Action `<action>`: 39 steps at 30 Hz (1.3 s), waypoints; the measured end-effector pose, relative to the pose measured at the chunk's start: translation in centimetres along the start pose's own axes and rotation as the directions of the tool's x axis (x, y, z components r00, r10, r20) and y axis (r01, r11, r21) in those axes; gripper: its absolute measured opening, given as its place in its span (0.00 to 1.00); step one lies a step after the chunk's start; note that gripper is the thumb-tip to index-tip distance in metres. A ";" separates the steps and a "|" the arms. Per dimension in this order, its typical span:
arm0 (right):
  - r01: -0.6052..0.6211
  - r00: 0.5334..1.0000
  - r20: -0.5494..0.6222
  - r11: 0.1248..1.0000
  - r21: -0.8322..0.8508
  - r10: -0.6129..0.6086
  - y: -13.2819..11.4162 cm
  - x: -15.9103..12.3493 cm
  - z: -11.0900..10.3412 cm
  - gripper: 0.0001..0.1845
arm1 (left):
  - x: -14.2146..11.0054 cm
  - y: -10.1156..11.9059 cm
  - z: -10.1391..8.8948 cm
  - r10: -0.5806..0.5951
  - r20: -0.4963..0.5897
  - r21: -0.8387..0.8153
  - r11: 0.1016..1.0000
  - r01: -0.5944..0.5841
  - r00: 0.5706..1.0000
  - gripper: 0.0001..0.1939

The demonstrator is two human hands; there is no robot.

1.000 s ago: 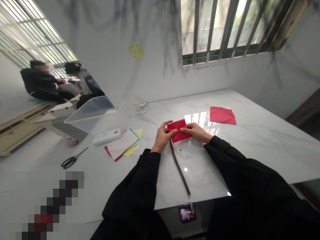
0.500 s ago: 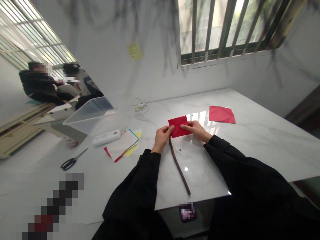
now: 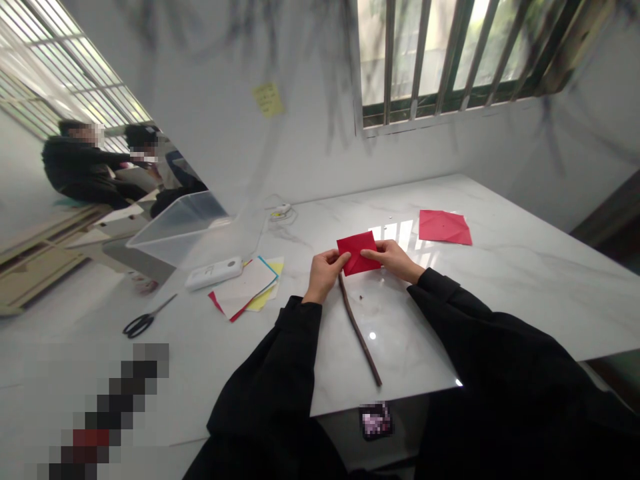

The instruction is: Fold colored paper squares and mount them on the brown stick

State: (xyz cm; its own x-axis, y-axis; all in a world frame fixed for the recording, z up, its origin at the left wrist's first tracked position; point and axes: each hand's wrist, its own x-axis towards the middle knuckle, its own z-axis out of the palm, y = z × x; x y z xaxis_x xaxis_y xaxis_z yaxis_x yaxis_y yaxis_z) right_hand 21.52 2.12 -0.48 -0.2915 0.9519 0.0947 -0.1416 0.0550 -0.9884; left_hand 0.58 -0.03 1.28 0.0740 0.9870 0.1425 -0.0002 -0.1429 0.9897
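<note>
A folded red paper (image 3: 358, 245) with creases meeting near its middle is held up over the table. My left hand (image 3: 325, 272) pinches its left edge, thumb on the near face. At the right edge my right hand (image 3: 397, 260) grips it the same way, the fingers behind mostly hidden. Below the paper, a thin brown stick (image 3: 359, 332) lies on the tabletop, slightly bent, its upper end close to my left hand. Another red paper sheet (image 3: 444, 227), with fold lines, rests farther back on the right.
On the left of the white marbled table (image 3: 520, 300) lie coloured paper sheets (image 3: 247, 288), a white device (image 3: 214, 273) and black-handled scissors (image 3: 145, 322). A clear plastic bin (image 3: 175, 230) stands behind them. Two people sit in the background at far left. A barred window is above.
My hands and the folded red paper have hardly moved. In the background, one seated person has stretched an arm forward.
</note>
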 end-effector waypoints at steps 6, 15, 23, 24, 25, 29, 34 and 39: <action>-0.003 1.000 0.000 1.000 0.000 0.003 -0.2 -0.1 0.0 0.24 | 0.1 -0.3 0.0 -0.005 -0.004 0.002 1.000 0.005 1.000 0.25; 0.009 1.000 -0.004 1.000 -0.002 -0.009 -0.5 -0.1 0.2 0.26 | 0.0 -0.1 0.4 -0.004 0.029 -0.029 1.000 0.005 1.000 0.28; 0.001 1.000 -0.008 1.000 -0.024 -0.001 -0.4 -0.2 0.3 0.24 | 0.1 0.0 0.2 -0.001 0.046 0.011 1.000 0.001 0.999 0.29; 0.001 1.000 -0.005 1.000 -0.021 -0.002 -0.4 -0.1 0.3 0.24 | 0.1 -0.1 0.2 0.003 0.046 0.016 1.000 -0.003 0.999 0.29; 0.001 1.000 -0.003 1.000 -0.018 -0.001 -0.4 -0.1 0.2 0.25 | 0.1 -0.1 0.2 0.007 0.046 0.019 1.000 -0.007 0.999 0.29; 0.001 1.000 -0.004 1.000 -0.028 -0.001 -0.3 0.0 0.1 0.25 | 0.0 -0.1 0.3 0.012 0.046 0.005 1.000 -0.012 0.999 0.28; 0.010 1.000 0.014 0.999 -0.051 -0.010 -0.7 -0.2 0.4 0.26 | -0.3 0.1 0.5 -0.007 0.054 -0.018 1.000 0.008 0.999 0.28; 0.033 0.999 0.046 0.996 -0.079 -0.030 -1.1 -0.4 1.0 0.27 | -0.3 0.1 0.7 -0.023 0.026 0.023 0.999 0.022 0.999 0.27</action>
State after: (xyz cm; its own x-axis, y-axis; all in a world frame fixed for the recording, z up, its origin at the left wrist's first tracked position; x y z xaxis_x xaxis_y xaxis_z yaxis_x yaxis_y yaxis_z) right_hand 20.85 1.43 0.67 -0.3301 0.9350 0.1295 -0.0762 0.1103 -0.9910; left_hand 1.24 -0.41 1.34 0.0996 0.9878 0.1195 0.0242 -0.1225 0.9922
